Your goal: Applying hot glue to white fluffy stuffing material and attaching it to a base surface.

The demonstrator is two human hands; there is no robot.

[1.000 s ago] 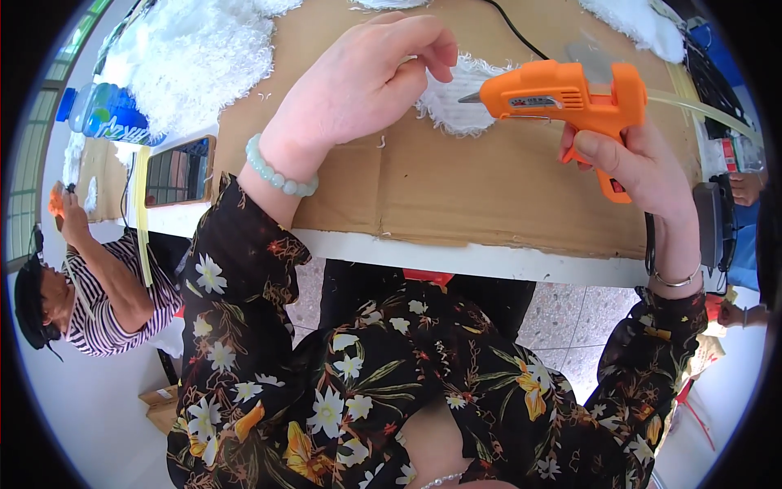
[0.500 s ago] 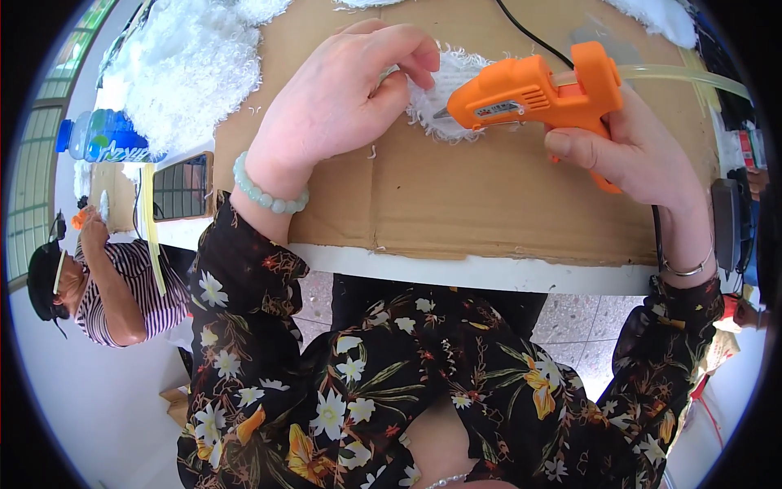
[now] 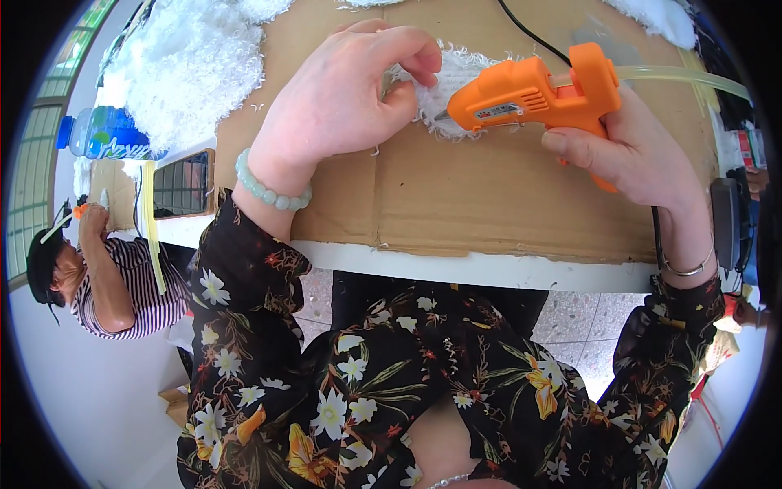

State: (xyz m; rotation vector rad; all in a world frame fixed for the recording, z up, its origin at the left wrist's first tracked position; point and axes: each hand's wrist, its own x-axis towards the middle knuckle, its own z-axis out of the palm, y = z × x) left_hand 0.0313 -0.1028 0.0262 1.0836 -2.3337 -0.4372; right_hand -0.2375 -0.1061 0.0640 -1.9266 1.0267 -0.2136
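My right hand [image 3: 648,159] is wrapped round the handle of an orange hot glue gun [image 3: 509,94], its nozzle pointing left. A long translucent glue stick [image 3: 680,75] runs out of the gun's back end toward the right. Under the nozzle lies a small white piece of shaggy fabric [image 3: 466,69] with frayed edges. My left hand [image 3: 342,98] is curled at the fabric's left edge, thumb and bent fingers closed on it; some fingers are hidden behind the hand. The nozzle tip sits just right of my left fingers, at or very near the fabric.
Cardboard [image 3: 489,204] covers the white table. A heap of white shaggy fabric [image 3: 195,73], a blue-capped bottle [image 3: 110,134] and a phone [image 3: 181,186] are at left. A black cable [image 3: 529,31] runs behind the gun. At far left sits a person in a striped top [image 3: 134,285].
My left hand has shifted slightly right, its thumb changing position at the fabric. The glue gun has hardly moved. The person at far left has shifted their head and arm.
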